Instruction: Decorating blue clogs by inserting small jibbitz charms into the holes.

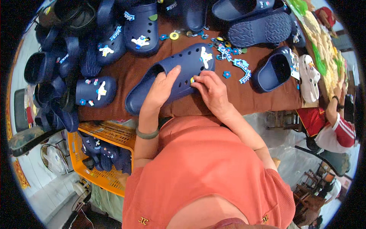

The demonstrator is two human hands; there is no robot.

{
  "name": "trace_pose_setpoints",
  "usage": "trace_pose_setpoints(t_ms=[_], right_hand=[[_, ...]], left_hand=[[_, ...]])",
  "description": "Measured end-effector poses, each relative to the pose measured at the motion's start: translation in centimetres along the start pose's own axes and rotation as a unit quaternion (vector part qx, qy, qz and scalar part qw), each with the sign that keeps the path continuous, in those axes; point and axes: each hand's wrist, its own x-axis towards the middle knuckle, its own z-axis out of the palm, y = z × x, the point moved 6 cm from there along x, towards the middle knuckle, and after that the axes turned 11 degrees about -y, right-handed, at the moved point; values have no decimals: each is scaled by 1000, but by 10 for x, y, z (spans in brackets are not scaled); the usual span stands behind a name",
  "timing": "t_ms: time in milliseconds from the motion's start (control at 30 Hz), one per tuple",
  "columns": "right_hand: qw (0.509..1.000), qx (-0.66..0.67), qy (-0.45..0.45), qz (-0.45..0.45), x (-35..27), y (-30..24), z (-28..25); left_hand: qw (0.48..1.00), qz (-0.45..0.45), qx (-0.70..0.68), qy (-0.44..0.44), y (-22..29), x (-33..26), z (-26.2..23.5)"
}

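A navy blue clog [183, 78] with vent holes lies tilted on the brown cloth in front of me, its toe to the upper right. A white figure charm [206, 57] sits near its toe. My left hand [163, 88] grips the clog at the edge of its foot opening; part of the hand is hidden there. At a hole on the near side, my right hand [211, 89] pinches a small yellow charm [192, 80] between thumb and fingers. Loose blue lettered charms [241, 65] and a blue flower charm [227, 74] lie right of the toe.
Decorated navy clogs [141, 32] crowd the left and far side. Another navy clog [272, 72] and a white clog [309, 78] stand at the right. An orange crate [110, 135] of clogs sits below the table's left edge. A co-worker's arm [335, 105] reaches in at far right.
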Motion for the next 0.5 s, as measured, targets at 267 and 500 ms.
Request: trace_pose_setpoints(t_ms=[267, 500], right_hand=[[999, 35, -34, -6, 0, 12, -3], [998, -44, -47, -11, 2, 2, -7]], left_hand=[[999, -14, -33, -14, -2, -2, 5], [999, -17, -22, -22, 3, -2, 6]])
